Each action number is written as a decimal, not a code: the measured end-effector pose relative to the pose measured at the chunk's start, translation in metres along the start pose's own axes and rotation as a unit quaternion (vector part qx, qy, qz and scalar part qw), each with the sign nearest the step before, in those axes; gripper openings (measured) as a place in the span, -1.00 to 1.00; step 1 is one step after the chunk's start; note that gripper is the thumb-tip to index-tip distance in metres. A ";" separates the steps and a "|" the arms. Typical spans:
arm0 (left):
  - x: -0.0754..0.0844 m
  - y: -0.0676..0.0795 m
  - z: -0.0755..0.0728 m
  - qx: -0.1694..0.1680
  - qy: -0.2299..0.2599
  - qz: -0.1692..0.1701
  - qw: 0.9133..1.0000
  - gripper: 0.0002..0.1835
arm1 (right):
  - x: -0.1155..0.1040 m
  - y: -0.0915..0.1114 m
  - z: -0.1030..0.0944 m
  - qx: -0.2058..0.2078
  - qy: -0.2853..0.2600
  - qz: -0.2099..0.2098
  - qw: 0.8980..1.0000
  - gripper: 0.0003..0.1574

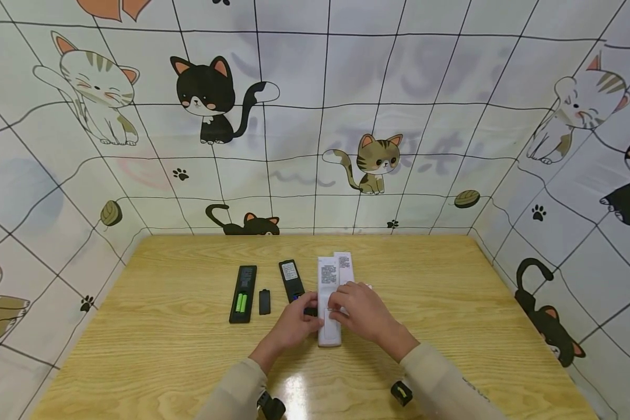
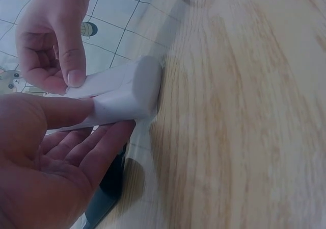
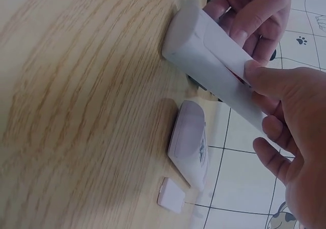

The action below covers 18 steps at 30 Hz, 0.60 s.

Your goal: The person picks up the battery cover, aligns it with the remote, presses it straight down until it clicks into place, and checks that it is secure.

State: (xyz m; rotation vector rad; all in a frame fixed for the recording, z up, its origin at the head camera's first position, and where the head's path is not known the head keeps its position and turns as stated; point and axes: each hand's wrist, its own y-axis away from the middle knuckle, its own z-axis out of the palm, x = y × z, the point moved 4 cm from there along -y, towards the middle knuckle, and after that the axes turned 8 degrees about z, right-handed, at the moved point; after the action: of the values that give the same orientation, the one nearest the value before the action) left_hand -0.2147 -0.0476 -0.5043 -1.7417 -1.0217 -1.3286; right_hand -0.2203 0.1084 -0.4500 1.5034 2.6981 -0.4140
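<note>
The white remote (image 1: pixel 324 293) is between the two hands at the tabletop (image 1: pixel 189 356). The left hand (image 1: pixel 293 322) grips it from its left side, and the right hand (image 1: pixel 364 309) pinches its battery cover (image 3: pixel 224 46), where one narrow gap is seen. To the left of this remote lie a labelled black remote (image 1: pixel 291 280), a small black cover (image 1: pixel 265 302) and, farthest, a black remote with green batteries (image 1: pixel 241 302). Just to its right is another white remote (image 1: pixel 345 268).

At lower left, the left hand (image 2: pixel 46 152) holds a white remote (image 2: pixel 114 104), its end left of centre. At upper left, the right hand (image 2: pixel 53 40) touches it with the thumb, before patterned cloth (image 2: pixel 114 12). A dark remote (image 2: pixel 108 188) shows below; table (image 2: pixel 234 106) fills the right.
</note>
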 end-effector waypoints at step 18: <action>0.004 0.002 -0.001 -0.004 0.005 0.001 1.000 -0.43 | 0.000 0.002 0.003 0.017 0.003 0.009 1.000 -0.78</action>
State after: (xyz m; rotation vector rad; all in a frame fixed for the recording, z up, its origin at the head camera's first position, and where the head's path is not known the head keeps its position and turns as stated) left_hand -0.2129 -0.0484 -0.5007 -1.7409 -1.0092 -1.3402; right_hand -0.2188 0.1087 -0.4536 1.5404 2.6934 -0.4572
